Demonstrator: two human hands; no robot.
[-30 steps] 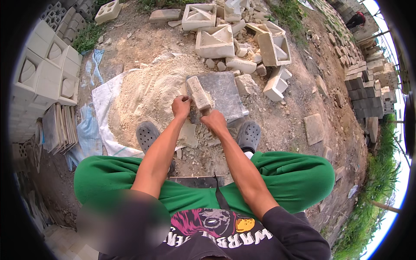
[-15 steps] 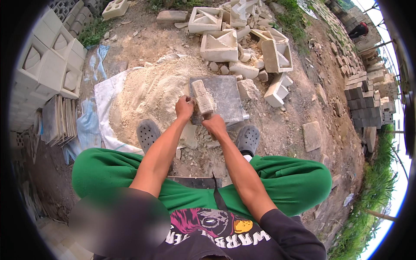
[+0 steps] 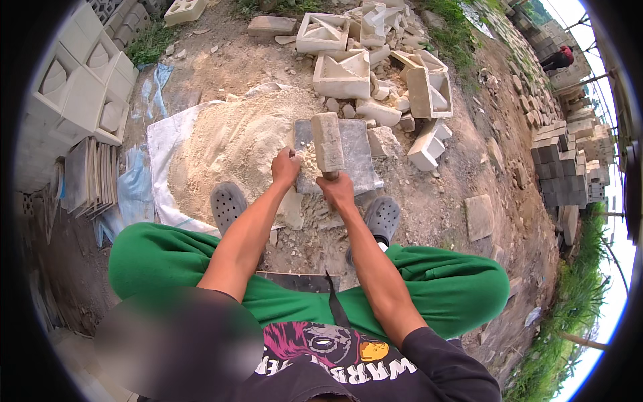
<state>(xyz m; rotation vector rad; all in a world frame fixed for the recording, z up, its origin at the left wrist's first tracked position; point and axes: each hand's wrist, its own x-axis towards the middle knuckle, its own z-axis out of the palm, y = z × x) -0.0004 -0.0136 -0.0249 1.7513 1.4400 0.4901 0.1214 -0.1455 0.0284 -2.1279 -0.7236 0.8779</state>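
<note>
The person is sitting low with knees spread in green trousers, so that the flat grey stone slab (image 3: 351, 157) is lying on the ground directly between the two grey perforated clogs (image 3: 228, 204), within easy reach of both arms. The right hand (image 3: 337, 191) is closing its fingers fully around the short handle of a heavy pale rectangular stone-headed mallet (image 3: 328, 142), whose block-shaped head is standing raised over the slab, tilted slightly away from the body, which suits a downward blow. The left hand (image 3: 286, 166) is curling shut at the slab's near left corner, apparently pinching a small crumbly pale lump there; what exactly it grips is too small to tell. Just left of the slab a mound of pale sandy powder (image 3: 228, 144) is resting on a white plastic sheet (image 3: 164, 144), placed near enough to catch what is coming off the slab. Beyond, broken cream-coloured hollow concrete blocks (image 3: 341, 74) are lying heaped, close at hand as stock.
</note>
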